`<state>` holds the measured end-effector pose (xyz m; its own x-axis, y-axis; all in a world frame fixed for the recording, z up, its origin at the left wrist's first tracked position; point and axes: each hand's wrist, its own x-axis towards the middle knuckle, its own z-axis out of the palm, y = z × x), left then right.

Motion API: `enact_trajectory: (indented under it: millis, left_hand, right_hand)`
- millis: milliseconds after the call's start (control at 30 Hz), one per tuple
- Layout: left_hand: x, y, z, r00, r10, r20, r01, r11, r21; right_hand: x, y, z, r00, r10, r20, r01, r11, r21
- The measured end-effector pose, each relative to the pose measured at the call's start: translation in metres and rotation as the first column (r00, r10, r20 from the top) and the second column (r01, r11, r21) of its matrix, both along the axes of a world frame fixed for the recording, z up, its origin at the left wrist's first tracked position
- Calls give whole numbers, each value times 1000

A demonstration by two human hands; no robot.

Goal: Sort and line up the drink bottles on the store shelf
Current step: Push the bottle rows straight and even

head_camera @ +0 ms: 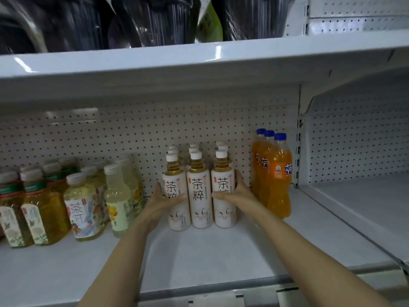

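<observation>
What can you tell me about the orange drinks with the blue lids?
The orange soda bottles are three tall, clear plastic bottles full of bright orange drink, each with a blue screw cap. They stand upright in a line running from front to back on the white shelf, near its right end, in front of the pegboard back wall. The front one shows an orange label with blue writing. They stand just right of the white tea bottles. The right hand is close beside them, apparently not touching.

Three white-labelled tea bottles (200, 193) at the shelf's middle each read 茶粹 in large black characters. A pale bottle (85, 209) to their left reads 茶兀. The orange soda bottles (277, 176) carry blue characters too cut off to read.
</observation>
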<state>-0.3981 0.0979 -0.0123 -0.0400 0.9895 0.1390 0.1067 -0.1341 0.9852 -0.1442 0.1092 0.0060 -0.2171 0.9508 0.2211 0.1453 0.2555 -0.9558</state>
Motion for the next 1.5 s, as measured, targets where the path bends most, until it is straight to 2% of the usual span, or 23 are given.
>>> enact_trajectory:
  millis: [100,233,300,367,433,533,800,933,1000,1133,1267,1367,1500]
  left_hand:
    - [5,8,0,992,-125,4,124,992,36]
    - [8,16,-3,990,-139,5,138,989,61]
    - [7,16,-6,994,-94,-56,97,993,63]
    - [11,12,-11,990,53,-131,-39,993,112]
    - [20,8,-17,968,163,-191,-116,965,236]
    - [32,11,-25,949,230,-218,-139,920,366]
    - [33,21,-30,945,263,-196,-168,901,400]
    - [33,13,-25,936,276,-217,-180,908,379]
    - [35,7,-21,915,311,-259,-201,905,375]
    - [35,-2,-18,759,477,-444,-274,852,446]
    - [29,-20,-19,566,595,-571,-269,787,555]
    - [22,-37,-23,418,669,-615,-245,735,633]
    - [-2,-61,-29,291,700,-652,-227,713,664]
  right_hand:
    - [-4,14,-7,998,29,-50,-28,1000,12]
    - [-10,21,-12,996,78,-49,-76,997,33]
    - [-14,20,-12,997,50,-65,-47,997,54]
    - [-19,16,-15,995,-70,-75,76,993,89]
    - [-26,10,-23,988,-154,-18,154,963,219]
    - [-36,11,-33,960,-267,88,216,902,375]
    - [-39,15,-37,967,-253,28,225,900,373]
    - [-40,11,-35,962,-269,51,231,896,378]
    - [-41,10,-34,939,-335,83,279,879,387]
    - [-41,1,-38,829,-494,263,312,798,516]
    - [-42,-13,-41,779,-557,288,288,726,625]
    - [-50,-25,-42,763,-551,337,200,698,687]
    - [-77,-47,-45,739,-528,419,64,674,736]
